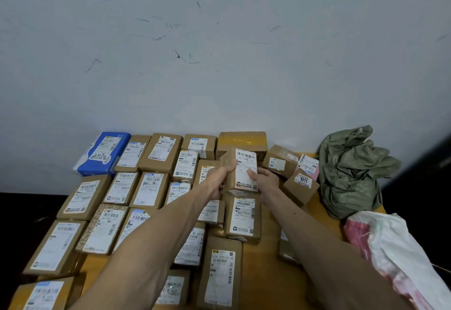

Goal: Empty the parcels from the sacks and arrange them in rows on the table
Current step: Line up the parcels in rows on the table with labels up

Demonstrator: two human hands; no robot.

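A brown cardboard parcel (244, 165) with a white barcode label is held tilted above the table's far middle. My left hand (219, 177) grips its left side, thumb on top. My right hand (264, 179) holds its right edge, fingers on the label. Several labelled brown parcels lie in rows on the yellow table (266, 258), among them one directly under the held box (242, 217). A blue soft parcel (105, 152) lies at the far left corner. A crumpled green sack (351, 173) sits at the far right, and a white and pink sack (395, 248) lies nearer on the right.
A scuffed white wall (219, 53) stands right behind the table. Loose small boxes marked 77 (280, 160) and 1011 (301, 185) lie unaligned at the right of the rows. A strip of bare tabletop shows between the rows and the sacks. Dark floor lies beyond both sides.
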